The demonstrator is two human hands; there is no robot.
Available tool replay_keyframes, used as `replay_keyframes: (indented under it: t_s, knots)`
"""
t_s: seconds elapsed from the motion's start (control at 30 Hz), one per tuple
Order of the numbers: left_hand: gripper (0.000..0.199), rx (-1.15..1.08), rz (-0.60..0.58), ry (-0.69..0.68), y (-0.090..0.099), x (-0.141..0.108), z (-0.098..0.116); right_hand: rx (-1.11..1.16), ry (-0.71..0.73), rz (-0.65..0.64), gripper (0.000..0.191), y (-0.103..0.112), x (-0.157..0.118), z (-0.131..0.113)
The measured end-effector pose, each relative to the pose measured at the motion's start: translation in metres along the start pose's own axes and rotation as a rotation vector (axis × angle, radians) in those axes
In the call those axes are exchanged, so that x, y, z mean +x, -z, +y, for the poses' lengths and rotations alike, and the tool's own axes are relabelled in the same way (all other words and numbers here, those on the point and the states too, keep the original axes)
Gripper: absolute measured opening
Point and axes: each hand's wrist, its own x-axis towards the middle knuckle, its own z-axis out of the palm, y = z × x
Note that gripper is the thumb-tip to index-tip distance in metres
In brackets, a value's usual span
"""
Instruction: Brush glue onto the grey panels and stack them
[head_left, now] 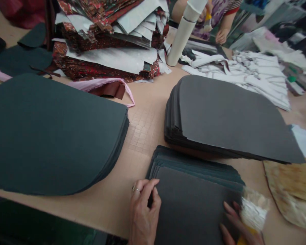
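Note:
In front of me lies a fanned stack of dark grey-green sheets, their stepped edges showing at the far side. My left hand, with a ring on one finger, pinches the left edge of the top sheet near its corner. My right hand holds a glue-whitened brush low at the right; a bit of yellow handle shows under the palm. Its fingertips rest on the sheet's right side. The nearest pile to both hands is a thick stack of dark curved pieces just beyond.
A large stack of dark green curved pieces lies at left. Patterned red bundles stand behind, beside a pale upright pipe. White strips lie at the back right, a stained yellowish sheet at right. Another person's hand is across the table.

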Motion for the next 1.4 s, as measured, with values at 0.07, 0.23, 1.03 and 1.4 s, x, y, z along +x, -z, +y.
replay_keyframes:
  t_s: [0.07, 0.23, 1.03, 1.4]
  knots:
    - [0.025, 0.054, 0.0, -0.016, 0.0, -0.001, -0.001, 0.082, -0.095, 0.026, 0.024, 0.001, 0.003, -0.011]
    - [0.032, 0.206, 0.0, -0.206, -0.001, -0.003, -0.002, 0.23, -0.226, 0.103, 0.032, 0.004, 0.01, -0.024]
    - [0.086, 0.231, -0.568, -0.266, 0.012, 0.017, 0.01, 0.397, 0.156, -0.014, 0.019, 0.005, 0.116, -0.109]
    - [0.092, 0.2, -0.603, -0.197, 0.012, 0.015, 0.006, 0.389, 0.167, -0.094, 0.023, -0.001, 0.118, -0.111]
